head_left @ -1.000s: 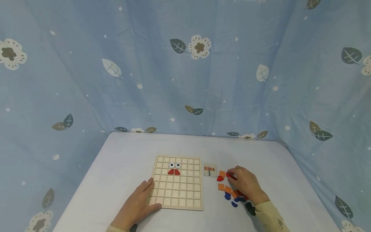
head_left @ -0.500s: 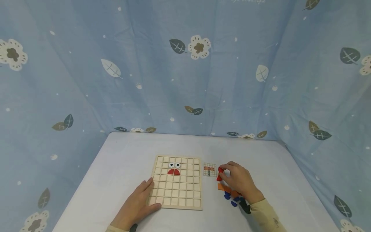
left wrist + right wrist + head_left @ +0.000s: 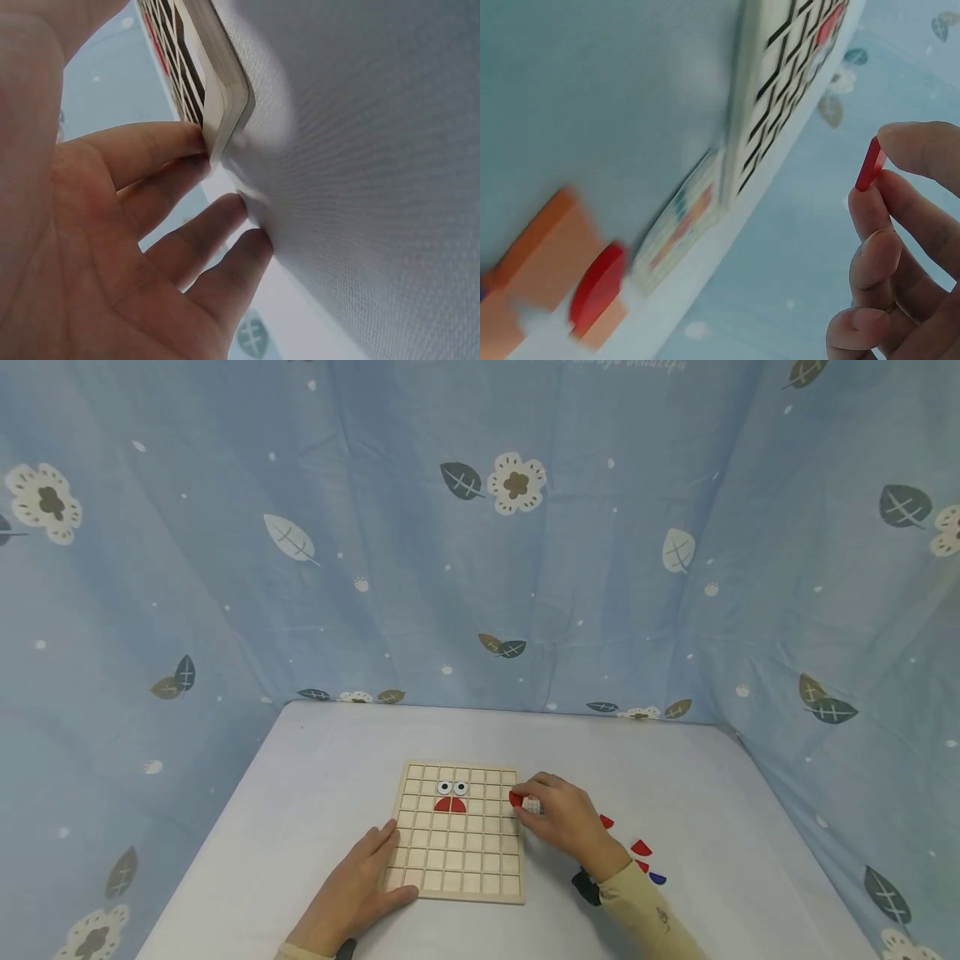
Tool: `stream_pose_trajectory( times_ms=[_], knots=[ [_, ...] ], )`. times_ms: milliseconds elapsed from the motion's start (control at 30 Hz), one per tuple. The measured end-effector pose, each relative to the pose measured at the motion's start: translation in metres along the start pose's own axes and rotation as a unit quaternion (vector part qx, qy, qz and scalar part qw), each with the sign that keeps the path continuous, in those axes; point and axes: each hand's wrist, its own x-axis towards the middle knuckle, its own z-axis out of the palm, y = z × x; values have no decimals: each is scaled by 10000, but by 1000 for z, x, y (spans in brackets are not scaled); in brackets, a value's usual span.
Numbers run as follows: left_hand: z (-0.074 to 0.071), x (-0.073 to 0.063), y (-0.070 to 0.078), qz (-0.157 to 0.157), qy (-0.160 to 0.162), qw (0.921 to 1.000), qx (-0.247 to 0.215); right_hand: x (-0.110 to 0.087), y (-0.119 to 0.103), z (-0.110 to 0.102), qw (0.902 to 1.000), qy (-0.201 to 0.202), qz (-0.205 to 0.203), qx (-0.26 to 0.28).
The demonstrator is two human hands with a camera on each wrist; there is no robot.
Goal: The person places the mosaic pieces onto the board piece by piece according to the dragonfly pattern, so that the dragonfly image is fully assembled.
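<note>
A wooden grid board (image 3: 457, 843) lies on the table, with two eye pieces (image 3: 452, 787) in an upper row and two red quarter-round pieces (image 3: 450, 805) just below them. My left hand (image 3: 351, 883) rests at the board's lower left, fingers at its left edge and thumb on the front edge. Between thumb and fingertips my right hand (image 3: 562, 817) pinches a red piece (image 3: 871, 163), held above the board's right edge. Beneath that hand a small pattern card (image 3: 681, 221) is partly hidden in the head view.
Right of the board lie loose pieces: orange squares (image 3: 551, 251), a red piece (image 3: 598, 289), red quarter-rounds (image 3: 641, 847) and a blue piece (image 3: 657, 878). The right hand and sleeve cover several of them in the head view. A patterned blue curtain (image 3: 480, 568) surrounds the table.
My right hand has picked up a red piece from the loose pieces and moved left with it, past the card to the board's right edge. The left hand has stayed in place.
</note>
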Motion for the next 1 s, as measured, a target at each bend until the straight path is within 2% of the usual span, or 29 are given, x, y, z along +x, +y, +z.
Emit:
stream_pose_trajectory(
  times_ms=[467,633,800,1000],
  knots=[
    [0,-1,2,33,-67,10000,19,30,-31,18,9984,-86,-558,-32],
    [0,-1,2,38,-46,10000,51,40,-42,29,9962,-511,-665,-252],
    [-1,-1,3,97,-22,9999,39,47,-53,42,9922,-974,-752,-222],
    [-3,-2,4,61,-92,9999,17,54,-62,56,9887,-1123,-948,-277]
  ],
)
